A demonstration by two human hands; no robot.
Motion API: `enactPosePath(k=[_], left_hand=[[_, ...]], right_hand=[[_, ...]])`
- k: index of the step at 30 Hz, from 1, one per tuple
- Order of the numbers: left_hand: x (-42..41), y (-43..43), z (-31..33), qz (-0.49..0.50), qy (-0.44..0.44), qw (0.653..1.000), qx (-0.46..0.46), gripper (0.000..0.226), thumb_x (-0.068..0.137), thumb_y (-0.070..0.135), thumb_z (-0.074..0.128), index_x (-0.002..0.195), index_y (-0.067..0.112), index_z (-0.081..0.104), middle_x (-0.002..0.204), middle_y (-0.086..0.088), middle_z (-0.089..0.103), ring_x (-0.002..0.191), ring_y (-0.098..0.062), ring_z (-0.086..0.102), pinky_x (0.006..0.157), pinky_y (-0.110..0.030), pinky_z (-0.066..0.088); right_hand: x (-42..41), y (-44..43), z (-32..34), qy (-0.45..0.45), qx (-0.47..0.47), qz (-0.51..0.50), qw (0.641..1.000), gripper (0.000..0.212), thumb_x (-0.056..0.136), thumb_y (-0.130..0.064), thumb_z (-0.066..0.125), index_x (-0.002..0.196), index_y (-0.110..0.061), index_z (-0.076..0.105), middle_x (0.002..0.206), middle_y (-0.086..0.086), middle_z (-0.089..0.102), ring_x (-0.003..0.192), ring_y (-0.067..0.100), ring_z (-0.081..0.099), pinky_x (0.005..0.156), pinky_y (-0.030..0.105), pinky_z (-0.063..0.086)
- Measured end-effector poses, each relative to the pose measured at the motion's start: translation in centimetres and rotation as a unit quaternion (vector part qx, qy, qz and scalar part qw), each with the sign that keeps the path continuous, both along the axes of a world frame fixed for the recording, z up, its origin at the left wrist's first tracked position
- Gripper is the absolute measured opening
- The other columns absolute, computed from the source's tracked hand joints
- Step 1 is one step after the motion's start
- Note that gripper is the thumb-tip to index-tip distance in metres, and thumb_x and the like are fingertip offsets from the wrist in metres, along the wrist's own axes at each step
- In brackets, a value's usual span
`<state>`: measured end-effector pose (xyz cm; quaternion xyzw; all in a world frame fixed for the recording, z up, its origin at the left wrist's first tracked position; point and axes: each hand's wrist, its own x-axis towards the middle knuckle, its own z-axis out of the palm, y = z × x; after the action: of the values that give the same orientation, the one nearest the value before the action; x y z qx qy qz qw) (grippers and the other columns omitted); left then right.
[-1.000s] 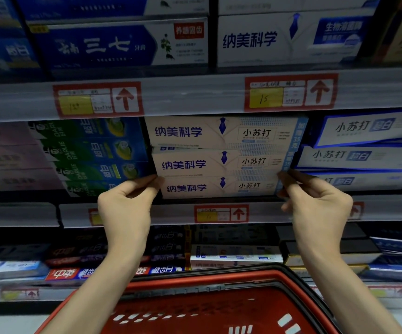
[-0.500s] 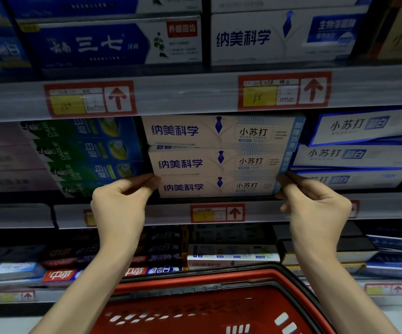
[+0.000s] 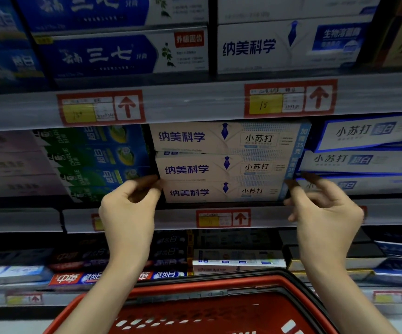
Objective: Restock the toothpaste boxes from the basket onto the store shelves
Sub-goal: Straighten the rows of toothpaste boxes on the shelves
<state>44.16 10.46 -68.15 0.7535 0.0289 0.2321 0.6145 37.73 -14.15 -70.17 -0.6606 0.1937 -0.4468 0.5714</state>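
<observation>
On the middle grey metal shelf [image 3: 171, 218], between a stack of green cardboard boxes [image 3: 93, 160] on the left and white-and-blue cardboard boxes [image 3: 363, 160] on the right, three cream cardboard toothpaste boxes lie stacked with their long printed faces outward. The step in hand looks like seating and squaring the lowest cream cardboard toothpaste box [image 3: 221, 192] under the middle cream box [image 3: 221, 168] and the top cream box [image 3: 219, 137].

The left hand [image 3: 127, 208] is raised to the box's left end, wrist below and palm turned inward. Its thumb and forefinger are narrow, pinching that end, and its other fingers [image 3: 144, 183] are curled. The right hand [image 3: 325, 210] mirrors it at the right end, thumb and forefinger closed on the corner, with one finger reaching past onto the neighbouring white-and-blue stack. Both forearms rise from the near edge, over the red plastic basket [image 3: 219, 289].

The lowest box sits a little nearer than the two above it, so the next move probably calls for an even push at both ends toward the far side, then letting go. An uneven push could skew the stack. Whether more boxes wait in the basket cannot be told from here.
</observation>
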Motion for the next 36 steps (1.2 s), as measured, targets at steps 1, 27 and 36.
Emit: enactPosePath(k=[1, 27, 36], left_hand=[[-0.2, 0.0, 0.3, 0.002, -0.014, 1.000, 0.009, 0.017, 0.092, 0.019, 0.077, 0.105, 0.028, 0.081, 0.079, 0.010, 0.077, 0.073, -0.004, 0.069, 0.071, -0.021, 0.053], [0.6, -1.3, 3.1, 0.028, -0.078, 0.996, 0.032, 0.013, 0.091, 0.017, 0.076, 0.101, 0.024, 0.079, 0.057, 0.000, 0.059, 0.046, -0.008, 0.041, 0.048, -0.028, 0.039], [0.6, -0.9, 3.0, 0.034, -0.069, 0.997, 0.002, 0.016, 0.090, 0.016, 0.077, 0.100, 0.028, 0.079, 0.055, -0.006, 0.062, 0.048, -0.015, 0.048, 0.047, -0.030, 0.041]], right_hand=[[-0.2, 0.1, 0.4, -0.010, -0.006, -0.004, 1.000, 0.025, 0.094, -0.017, 0.076, 0.119, -0.014, 0.073, 0.066, 0.002, 0.073, 0.050, 0.027, 0.062, 0.062, 0.035, 0.056], [1.1, -0.1, 5.1, -0.049, 0.048, 0.116, 0.991, 0.016, 0.099, -0.012, 0.068, 0.084, -0.012, 0.074, 0.052, 0.004, 0.059, 0.039, 0.010, 0.042, 0.041, 0.020, 0.036], [0.9, 0.0, 4.9, -0.051, 0.020, 0.074, 0.996, 0.013, 0.096, -0.021, 0.074, 0.086, -0.031, 0.074, 0.055, 0.005, 0.065, 0.044, 0.014, 0.046, 0.046, 0.025, 0.041]])
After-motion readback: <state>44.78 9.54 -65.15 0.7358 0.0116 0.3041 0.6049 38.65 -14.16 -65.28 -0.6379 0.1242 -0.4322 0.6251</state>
